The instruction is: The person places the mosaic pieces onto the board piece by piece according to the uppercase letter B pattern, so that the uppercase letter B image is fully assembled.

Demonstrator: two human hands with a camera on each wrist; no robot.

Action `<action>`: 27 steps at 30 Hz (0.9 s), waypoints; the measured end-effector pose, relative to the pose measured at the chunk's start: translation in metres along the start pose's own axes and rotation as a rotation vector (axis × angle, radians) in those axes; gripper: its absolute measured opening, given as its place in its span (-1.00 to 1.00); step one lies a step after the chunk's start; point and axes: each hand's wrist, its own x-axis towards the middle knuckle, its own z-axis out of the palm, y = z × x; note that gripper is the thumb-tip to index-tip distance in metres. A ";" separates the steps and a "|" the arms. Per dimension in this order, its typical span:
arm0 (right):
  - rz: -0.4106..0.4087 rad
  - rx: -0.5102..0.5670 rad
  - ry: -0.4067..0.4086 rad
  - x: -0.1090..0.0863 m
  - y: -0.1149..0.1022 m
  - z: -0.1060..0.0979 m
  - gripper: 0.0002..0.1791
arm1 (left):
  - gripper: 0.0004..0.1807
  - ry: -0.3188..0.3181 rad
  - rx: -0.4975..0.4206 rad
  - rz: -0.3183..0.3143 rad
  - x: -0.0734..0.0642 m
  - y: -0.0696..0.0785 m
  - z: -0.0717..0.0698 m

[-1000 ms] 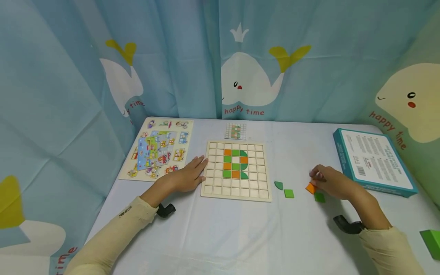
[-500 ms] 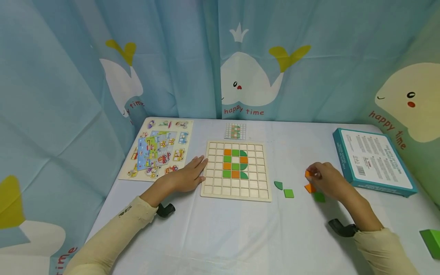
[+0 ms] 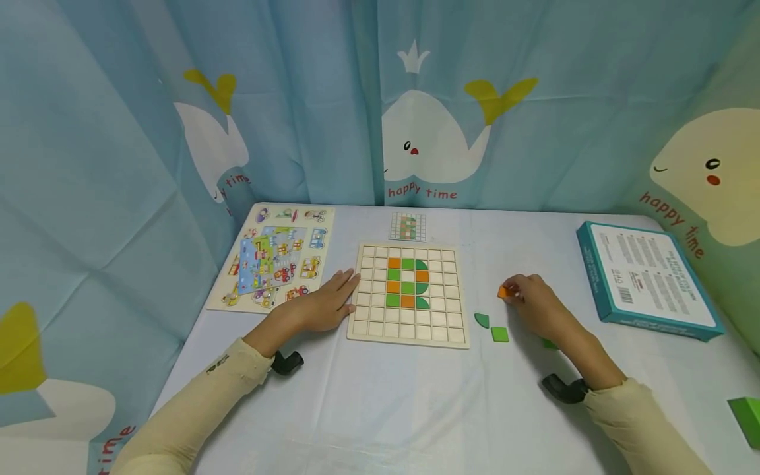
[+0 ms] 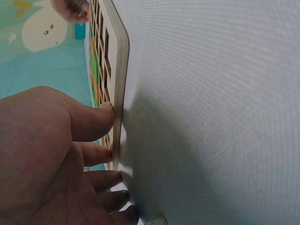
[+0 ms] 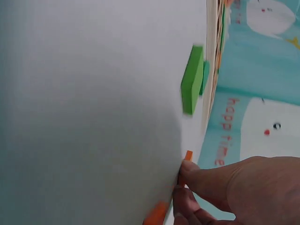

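A wooden grid board [image 3: 439,332] lies on the table with orange and green tiles set in its middle squares. My left hand [image 3: 323,309] rests beside its left edge, fingers extended and thumb [image 4: 101,119] on the rim in the left wrist view. To the right of the board, my right hand [image 3: 537,309] pinches an orange tile [image 3: 503,292] between thumb and fingertips. Below that hand lie a green square tile [image 3: 500,334] and a dark green quarter-round tile [image 3: 481,320]. Another green tile [image 3: 549,344] is partly covered by the right hand. A second orange tile [image 5: 156,214] shows in the right wrist view.
A small pattern card [image 3: 408,226] lies behind the board. At the back left is a picture puzzle board [image 3: 317,218] with cards on it. A teal box [image 3: 653,277] stands at the right, and a green block [image 3: 745,421] sits near the right edge.
My right hand has picked up an orange tile from the loose pieces and carried it left toward the board. The left hand has stayed in place.
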 end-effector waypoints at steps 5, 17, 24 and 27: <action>-0.022 0.027 -0.002 0.009 -0.024 0.011 -0.73 | -0.24 0.000 -0.002 -0.002 0.001 0.000 0.000; -0.365 0.036 -0.014 0.017 -0.098 0.042 -0.75 | -0.24 -0.005 0.011 -0.009 0.002 0.000 0.000; -0.433 0.028 -0.036 0.017 -0.132 0.064 -0.76 | -0.23 -0.008 0.017 -0.009 0.001 0.001 -0.001; -0.404 0.028 -0.047 0.017 -0.142 0.071 -0.82 | -0.23 -0.007 0.017 -0.010 0.001 0.000 -0.001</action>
